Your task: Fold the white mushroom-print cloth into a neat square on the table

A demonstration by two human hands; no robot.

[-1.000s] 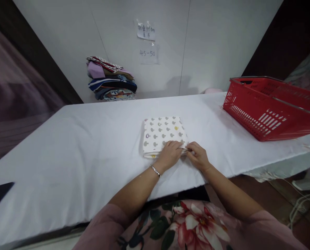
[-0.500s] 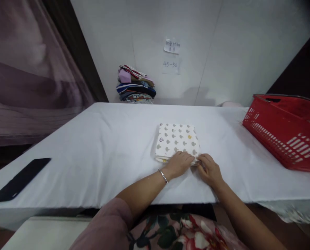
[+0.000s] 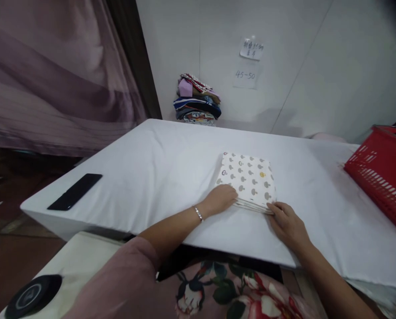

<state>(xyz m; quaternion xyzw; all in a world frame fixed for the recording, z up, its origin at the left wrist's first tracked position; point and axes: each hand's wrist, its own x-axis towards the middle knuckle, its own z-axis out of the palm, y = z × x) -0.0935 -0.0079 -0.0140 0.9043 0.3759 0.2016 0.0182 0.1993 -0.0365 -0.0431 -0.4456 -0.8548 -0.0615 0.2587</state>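
A neatly folded white cloth (image 3: 247, 177) printed with grey mushroom-like shapes and one yellow shape lies flat on the white-covered table (image 3: 171, 173). My left hand (image 3: 221, 197) is closed at the cloth's near left corner, its fingertips partly hidden against the fabric. At the near right corner, my right hand (image 3: 288, 220) pinches the edge between thumb and fingers. Several fabric layers show along the near edge between the two hands.
A red plastic basket (image 3: 380, 164) stands at the right of the table. Toward the left edge lies a black phone-like slab (image 3: 75, 191). Folded clothes (image 3: 198, 99) are piled beyond the far edge by the wall. A black round object (image 3: 34, 296) rests on a pale surface at lower left.
My left hand has shifted left along the near edge to the left corner, while my right hand stays at the right corner. The camera view has turned left.
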